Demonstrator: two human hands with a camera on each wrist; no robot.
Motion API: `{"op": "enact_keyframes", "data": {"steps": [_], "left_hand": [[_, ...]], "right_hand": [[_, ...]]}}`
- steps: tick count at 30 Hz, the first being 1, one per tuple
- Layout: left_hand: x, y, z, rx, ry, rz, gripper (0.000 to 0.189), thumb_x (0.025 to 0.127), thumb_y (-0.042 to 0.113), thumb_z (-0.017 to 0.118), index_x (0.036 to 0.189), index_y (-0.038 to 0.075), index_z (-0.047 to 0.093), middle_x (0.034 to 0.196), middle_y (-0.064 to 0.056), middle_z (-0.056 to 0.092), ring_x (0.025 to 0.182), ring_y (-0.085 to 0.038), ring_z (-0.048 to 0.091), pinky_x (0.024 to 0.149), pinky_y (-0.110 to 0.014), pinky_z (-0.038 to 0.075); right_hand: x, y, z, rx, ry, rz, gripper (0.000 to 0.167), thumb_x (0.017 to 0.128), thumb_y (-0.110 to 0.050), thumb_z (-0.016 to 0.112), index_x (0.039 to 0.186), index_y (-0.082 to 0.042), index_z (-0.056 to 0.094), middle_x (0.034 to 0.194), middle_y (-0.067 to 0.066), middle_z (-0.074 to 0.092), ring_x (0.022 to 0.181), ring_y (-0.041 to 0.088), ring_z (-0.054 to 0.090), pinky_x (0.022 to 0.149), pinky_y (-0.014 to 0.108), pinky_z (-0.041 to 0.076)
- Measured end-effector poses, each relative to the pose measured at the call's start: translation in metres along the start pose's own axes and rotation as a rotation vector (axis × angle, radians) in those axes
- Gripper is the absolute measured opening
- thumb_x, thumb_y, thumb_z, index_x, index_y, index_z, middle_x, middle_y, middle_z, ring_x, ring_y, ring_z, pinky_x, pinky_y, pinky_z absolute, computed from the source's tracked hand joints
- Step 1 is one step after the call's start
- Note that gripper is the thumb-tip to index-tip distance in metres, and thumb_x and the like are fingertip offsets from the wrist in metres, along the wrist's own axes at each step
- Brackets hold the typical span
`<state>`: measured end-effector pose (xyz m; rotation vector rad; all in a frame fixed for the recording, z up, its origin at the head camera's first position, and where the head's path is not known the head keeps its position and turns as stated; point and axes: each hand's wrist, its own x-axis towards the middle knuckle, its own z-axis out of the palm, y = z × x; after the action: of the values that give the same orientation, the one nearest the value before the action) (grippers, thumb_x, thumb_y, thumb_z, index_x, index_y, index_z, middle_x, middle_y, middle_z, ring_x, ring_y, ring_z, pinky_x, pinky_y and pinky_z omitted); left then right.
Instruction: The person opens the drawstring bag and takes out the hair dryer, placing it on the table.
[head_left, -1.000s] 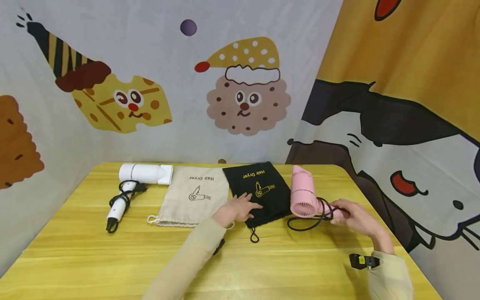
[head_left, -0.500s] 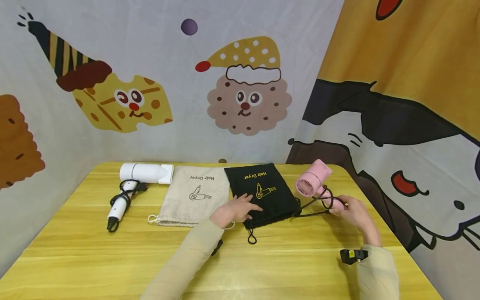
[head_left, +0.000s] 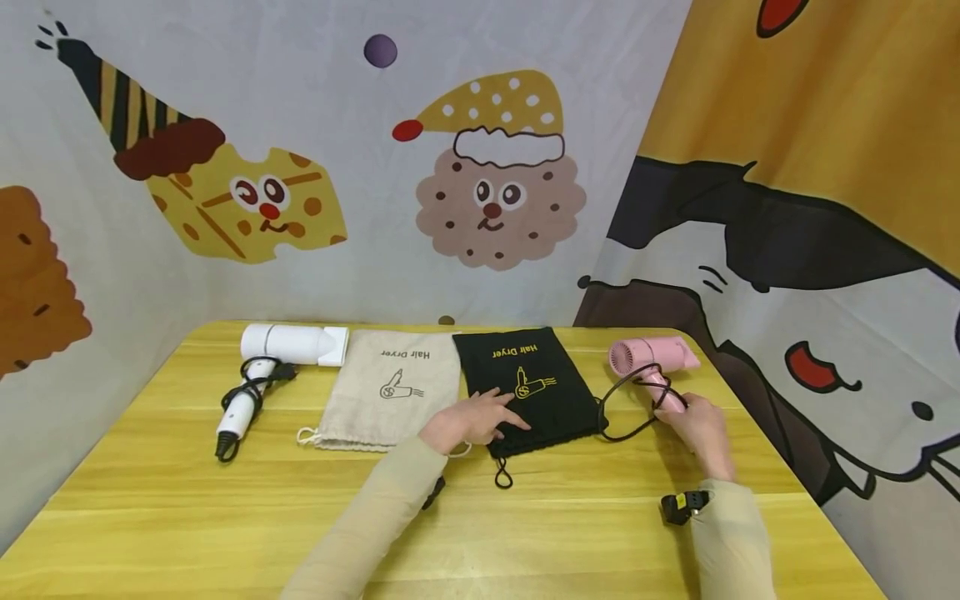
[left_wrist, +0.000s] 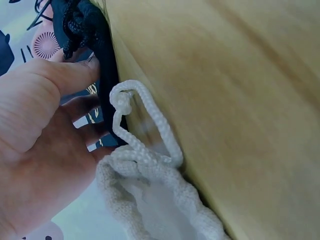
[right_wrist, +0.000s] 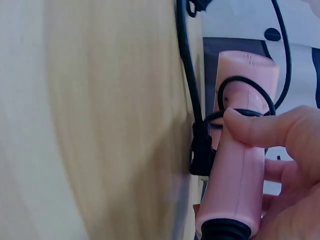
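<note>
My right hand point(head_left: 699, 429) grips the handle of a pink hair dryer point(head_left: 656, 354), its nozzle turned to the right. In the right wrist view the thumb and fingers wrap around the pink handle point(right_wrist: 235, 185), which has a black cord point(right_wrist: 187, 70) looped about it. My left hand point(head_left: 480, 417) rests with spread fingers on the lower left of a black drawstring bag point(head_left: 555, 412) printed "Hair Dryer". Seen from the left wrist, the thumb point(left_wrist: 75, 75) touches this bag near its mouth. The bag lies flat, beside a beige drawstring bag point(head_left: 420, 350).
At the back left of the wooden table point(head_left: 570, 525) lies a white hair dryer point(head_left: 292, 343), a black cord wound round its handle. A white drawstring loop point(left_wrist: 162, 120) sticks out of the beige bag by the left hand. Printed cloth point(head_left: 300, 83) hangs behind the table.
My right hand has swung the pink hair dryer away from the black bag to the right, turning its nozzle rightward. The left hand stays on the black bag.
</note>
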<state>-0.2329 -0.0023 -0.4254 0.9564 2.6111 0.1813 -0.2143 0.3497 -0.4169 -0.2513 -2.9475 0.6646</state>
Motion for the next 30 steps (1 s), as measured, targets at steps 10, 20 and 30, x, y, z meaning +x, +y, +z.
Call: {"op": "enact_keyframes", "data": {"steps": [10, 20, 30], "left_hand": [[0.0, -0.005, 0.0, -0.081, -0.02, 0.064, 0.05, 0.093, 0.005, 0.056, 0.128, 0.041, 0.057, 0.159, -0.002, 0.022, 0.149, -0.028, 0.014, 0.12, -0.048, 0.017], [-0.006, 0.016, 0.002, 0.005, 0.016, -0.031, 0.045, 0.096, 0.007, 0.05, 0.129, 0.038, 0.053, 0.155, -0.006, 0.032, 0.147, -0.027, 0.023, 0.118, -0.047, 0.025], [-0.016, 0.025, 0.014, -0.024, 0.035, -0.133, 0.052, 0.093, 0.048, 0.05, 0.142, 0.032, 0.042, 0.158, -0.012, 0.023, 0.148, -0.029, 0.019, 0.118, -0.045, 0.024]], "right_hand": [[0.005, -0.012, 0.011, -0.008, 0.049, 0.078, 0.042, 0.08, -0.024, 0.067, 0.096, 0.014, 0.058, 0.095, 0.036, 0.062, 0.083, 0.046, 0.057, 0.063, 0.042, 0.041], [0.007, -0.022, 0.015, -0.016, -0.003, 0.089, 0.046, 0.086, -0.024, 0.061, 0.104, 0.018, 0.05, 0.104, 0.045, 0.053, 0.094, 0.056, 0.054, 0.075, 0.055, 0.045], [0.009, -0.032, 0.014, -0.062, -0.097, 0.094, 0.053, 0.09, -0.026, 0.05, 0.112, 0.022, 0.044, 0.111, 0.049, 0.049, 0.103, 0.059, 0.049, 0.087, 0.062, 0.041]]}}
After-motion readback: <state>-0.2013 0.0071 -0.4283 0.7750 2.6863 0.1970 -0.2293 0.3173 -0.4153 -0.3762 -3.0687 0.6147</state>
